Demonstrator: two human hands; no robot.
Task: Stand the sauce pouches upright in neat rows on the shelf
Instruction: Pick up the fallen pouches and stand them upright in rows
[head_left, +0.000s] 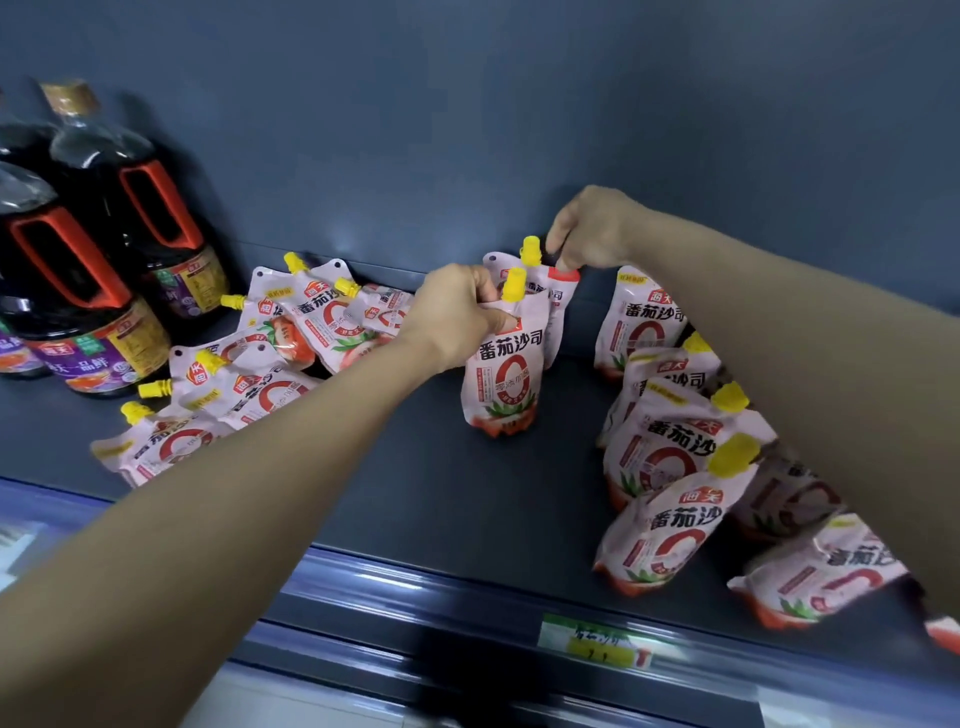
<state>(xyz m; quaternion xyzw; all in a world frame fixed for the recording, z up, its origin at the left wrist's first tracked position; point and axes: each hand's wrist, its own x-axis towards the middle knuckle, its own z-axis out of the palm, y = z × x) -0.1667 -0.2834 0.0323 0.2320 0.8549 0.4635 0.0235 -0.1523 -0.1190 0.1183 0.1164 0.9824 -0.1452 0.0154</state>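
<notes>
pinching pouch tops near the shelf's (467, 493) back edge, left hand (457, 312) on the front tomato sauce pouch (501, 374), right hand (587, 234) on the rear pouch (561, 304), risks both slumping once released.

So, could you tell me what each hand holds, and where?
Left hand grips the front pouch by its top; right hand pinches the rear pouch by its top corner.

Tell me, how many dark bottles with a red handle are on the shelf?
2, both at the left end of the shelf: the front bottle and the rear bottle behind it. More may be cut off at the picture's left edge.
</notes>
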